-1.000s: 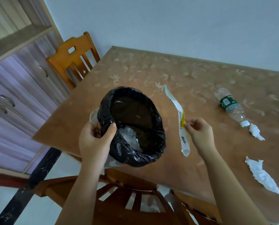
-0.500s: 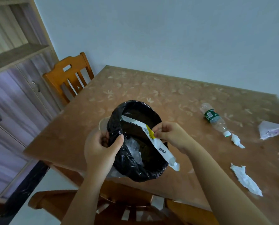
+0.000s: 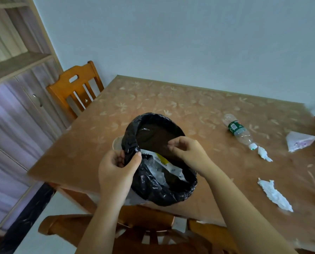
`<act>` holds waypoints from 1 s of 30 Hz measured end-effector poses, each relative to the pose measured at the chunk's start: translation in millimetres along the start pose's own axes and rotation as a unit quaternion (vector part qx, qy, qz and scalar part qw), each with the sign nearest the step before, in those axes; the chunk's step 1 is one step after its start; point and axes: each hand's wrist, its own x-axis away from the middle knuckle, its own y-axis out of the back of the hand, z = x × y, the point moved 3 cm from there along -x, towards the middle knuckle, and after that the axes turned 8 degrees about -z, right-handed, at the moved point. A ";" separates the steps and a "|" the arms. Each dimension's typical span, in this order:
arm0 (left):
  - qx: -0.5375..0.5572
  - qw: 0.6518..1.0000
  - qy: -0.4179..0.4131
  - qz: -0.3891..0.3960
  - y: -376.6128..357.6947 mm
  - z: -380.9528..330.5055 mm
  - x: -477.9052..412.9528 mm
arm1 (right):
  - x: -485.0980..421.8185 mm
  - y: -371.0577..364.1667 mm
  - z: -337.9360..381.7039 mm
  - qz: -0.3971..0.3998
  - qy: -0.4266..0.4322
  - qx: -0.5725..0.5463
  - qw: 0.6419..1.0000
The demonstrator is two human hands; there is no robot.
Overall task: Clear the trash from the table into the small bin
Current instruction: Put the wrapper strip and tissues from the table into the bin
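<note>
A small bin (image 3: 153, 187) lined with a black bag leans over the table's near edge. My left hand (image 3: 116, 171) grips its rim on the left. A long white and yellow wrapper (image 3: 164, 161) lies inside the bin on clear plastic. My right hand (image 3: 187, 151) hovers over the bin's mouth with fingers loosely apart and nothing in them. On the table to the right lie an empty plastic bottle (image 3: 240, 131), a small crumpled tissue (image 3: 263, 154), a larger crumpled tissue (image 3: 274, 196) and a folded paper packet (image 3: 299, 143).
The brown patterned table (image 3: 171, 107) stands against a pale wall. A wooden chair (image 3: 76, 88) is at the table's left side, another chair (image 3: 134, 230) right below me. Cabinets (image 3: 12, 110) line the left.
My right hand carried the wrapper from beside the bin over its mouth and let it go; the wrapper now lies inside. The left hand kept hold of the rim.
</note>
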 end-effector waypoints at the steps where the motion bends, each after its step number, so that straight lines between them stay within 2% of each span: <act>1: -0.001 1.000 -0.002 0.000 -1.4 0.2 0.7 | 6.5 6.5 -2.2 -0.031 0.002 0.023 0.999; 5: 0.020 1.000 0.014 0.002 -9.9 0.9 5.4 | 41.3 29.9 -9.6 -0.126 0.025 0.147 0.981; 8: 0.037 0.999 0.035 0.018 -20.0 2.9 10.4 | 73.4 43.0 -17.7 -0.153 0.033 0.234 0.960; 12: 0.059 0.997 0.030 0.025 -35.7 5.1 22.0 | 114.1 64.8 -33.3 -0.187 -0.009 0.272 0.944; 18: 0.077 0.996 0.014 0.032 -50.4 8.0 56.0 | 152.1 102.5 -62.8 -0.241 -0.063 0.260 0.933; 24: 0.072 0.997 0.002 0.002 -79.2 -2.2 102.8 | 173.9 151.0 -97.6 -0.255 -0.056 0.235 0.936; 30: 0.067 0.996 -0.011 -0.050 -119.7 -27.4 151.8 | 197.8 235.1 -144.7 -0.235 -0.031 0.214 0.947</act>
